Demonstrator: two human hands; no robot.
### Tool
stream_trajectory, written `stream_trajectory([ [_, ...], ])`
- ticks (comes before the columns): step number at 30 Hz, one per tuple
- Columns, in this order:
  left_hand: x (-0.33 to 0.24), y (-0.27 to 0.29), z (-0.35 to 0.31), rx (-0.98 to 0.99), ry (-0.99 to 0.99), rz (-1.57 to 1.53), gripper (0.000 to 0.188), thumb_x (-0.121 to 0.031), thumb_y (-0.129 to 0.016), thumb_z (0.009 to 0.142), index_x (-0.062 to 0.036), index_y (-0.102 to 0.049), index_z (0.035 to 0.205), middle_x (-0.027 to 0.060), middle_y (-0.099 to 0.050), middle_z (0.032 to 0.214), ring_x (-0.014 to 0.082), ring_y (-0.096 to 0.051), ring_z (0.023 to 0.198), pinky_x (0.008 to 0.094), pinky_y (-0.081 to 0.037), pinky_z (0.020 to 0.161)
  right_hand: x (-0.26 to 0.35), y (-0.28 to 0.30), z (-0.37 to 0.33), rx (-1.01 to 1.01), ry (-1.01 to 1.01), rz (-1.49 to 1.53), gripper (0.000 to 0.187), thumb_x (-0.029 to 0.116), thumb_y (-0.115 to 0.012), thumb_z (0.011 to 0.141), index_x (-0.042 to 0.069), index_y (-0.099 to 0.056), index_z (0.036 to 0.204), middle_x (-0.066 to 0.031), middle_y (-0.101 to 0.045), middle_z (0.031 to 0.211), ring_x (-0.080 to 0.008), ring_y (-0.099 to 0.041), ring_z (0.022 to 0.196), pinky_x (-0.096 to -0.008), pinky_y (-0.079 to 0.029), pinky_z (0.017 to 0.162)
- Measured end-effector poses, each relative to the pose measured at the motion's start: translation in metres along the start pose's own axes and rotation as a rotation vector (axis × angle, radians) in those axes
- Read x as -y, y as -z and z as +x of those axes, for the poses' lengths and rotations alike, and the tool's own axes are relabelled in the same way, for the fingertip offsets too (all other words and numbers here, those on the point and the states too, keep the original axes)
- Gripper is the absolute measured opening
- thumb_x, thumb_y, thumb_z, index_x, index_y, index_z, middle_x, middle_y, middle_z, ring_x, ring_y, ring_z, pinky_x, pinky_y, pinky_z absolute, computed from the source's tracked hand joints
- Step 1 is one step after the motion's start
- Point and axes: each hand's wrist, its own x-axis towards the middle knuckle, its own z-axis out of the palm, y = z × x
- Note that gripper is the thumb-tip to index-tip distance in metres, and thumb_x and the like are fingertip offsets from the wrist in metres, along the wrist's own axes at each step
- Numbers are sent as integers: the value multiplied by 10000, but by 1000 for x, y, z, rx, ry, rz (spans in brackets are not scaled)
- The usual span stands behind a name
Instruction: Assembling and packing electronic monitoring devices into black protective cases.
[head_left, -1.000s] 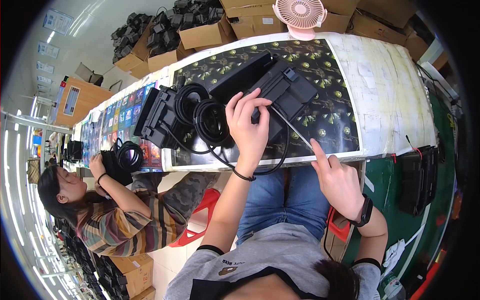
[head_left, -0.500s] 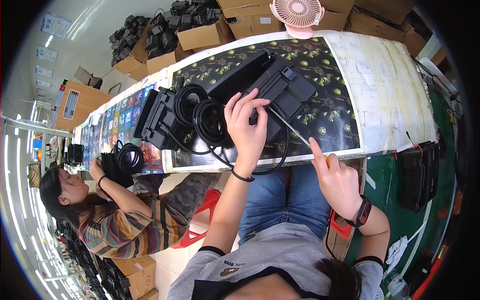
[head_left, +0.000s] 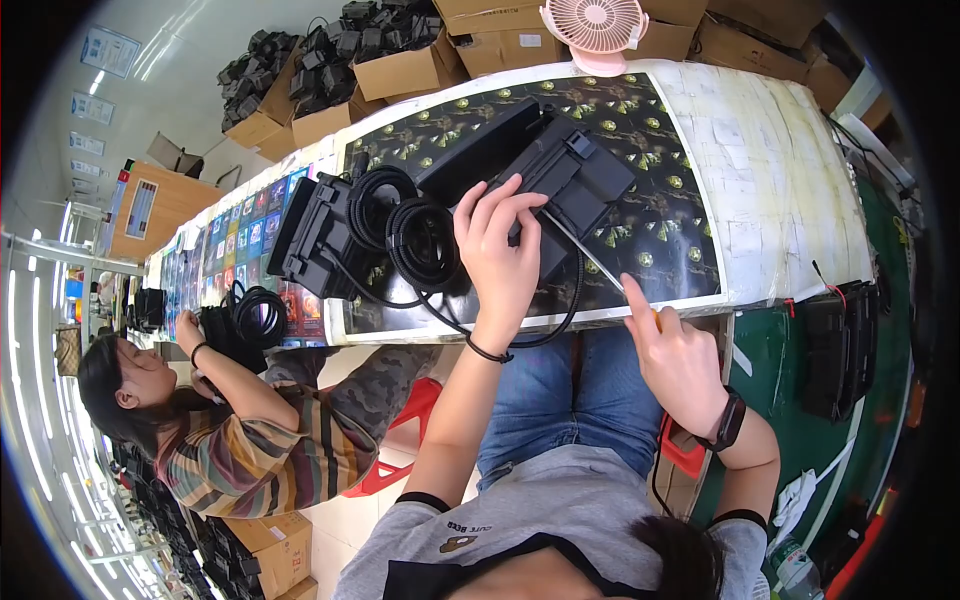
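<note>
A black plastic box-shaped device (head_left: pixel 590 185) with a flat black panel (head_left: pixel 480 150) at its side lies on the table in front of me. My left hand (head_left: pixel 500 235) grips its near side, thumb and fingers bent around the edge. In my right hand (head_left: pixel 672 355) is a screwdriver (head_left: pixel 590 252), its orange handle mostly hidden in my palm and my index finger stretched along the shaft. The thin metal shaft slants up and left, its tip at the device close to my left fingertips. Whatever the tip touches is hidden.
Left of it sit a second black device (head_left: pixel 322 235) and coiled black cables (head_left: pixel 418 245). A pink fan (head_left: pixel 597 30) stands at the far edge. A co-worker (head_left: pixel 250 420) sits at my left, hands on another black unit. Cardboard boxes (head_left: pixel 405 75) of black parts stand beyond the table.
My left hand and the device have shifted slightly to the right. My right hand with the screwdriver has moved a little, its wrist turning slightly.
</note>
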Motion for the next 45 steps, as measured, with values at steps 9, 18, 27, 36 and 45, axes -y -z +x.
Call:
stream_trajectory([
  [9,2,-1,0,3,-33,-90,190,24,-681,788,-123,-747,889,48,-724,1111,324,-579,1161,411,-467,984,-25,21,6,149,-7,514,404,139,-603,965,5,-507,1334,-203,-651,724,-395,-644,622,-461,-522,571],
  [18,37,23,-34,-115,79,-345,210,114,-650,816,-39,-682,956,107,-732,1133,311,-589,1227,394,-455,1034,-77,68,9,74,-265,891,259,180,-654,956,62,-645,1186,-34,-554,591,-115,-547,474,-285,-423,466],
  [27,43,31,-71,-68,-170,-515,330,107,-621,859,-70,-556,1130,183,-708,1160,414,-541,1260,516,-383,1081,-83,-38,53,-238,-402,1584,145,131,-654,966,108,-511,953,-48,-678,981,-6,-500,595,-169,-415,483],
  [36,1,32,-71,87,-486,-359,483,-4,-767,770,-199,-527,1141,33,-745,1094,356,-614,1152,542,-382,1046,-87,-56,45,-371,-421,1691,209,93,-651,968,136,-449,942,-113,-662,1232,-23,-564,789,-166,-440,543],
  [45,12,20,-131,366,701,-835,1282,-210,-844,688,-48,64,1577,181,-143,1593,299,-236,1460,406,-260,1173,-100,-101,36,-496,-266,1568,279,-95,-586,821,116,-434,920,-38,-484,928,-127,-559,960,-190,-454,513],
])
